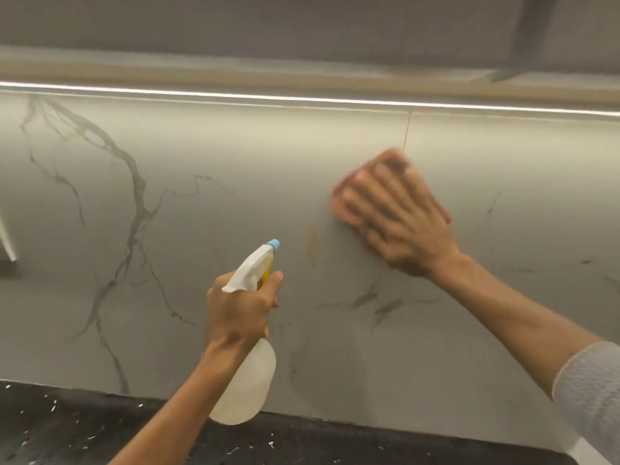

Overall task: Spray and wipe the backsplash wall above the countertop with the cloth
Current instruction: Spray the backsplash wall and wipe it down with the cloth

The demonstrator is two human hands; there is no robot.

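Observation:
The backsplash wall [208, 229] is pale grey marble with dark veins, and a faint yellowish smear [313, 246] shows near its middle. My right hand [399, 223] presses an orange-pink cloth [342, 203] flat against the wall, fingers spread and blurred by motion; most of the cloth is hidden under the hand. My left hand [240, 313] grips the neck of a translucent white spray bottle [248, 387] with a white trigger head and blue nozzle [274, 245] pointing up at the wall, left of the cloth.
A black speckled countertop [67, 427] runs along the bottom. A bright light strip [302, 99] lies under the upper cabinets [268, 25]. A vertical seam [406, 132] splits the wall panels above the cloth. A white object edge [6, 243] shows at far left.

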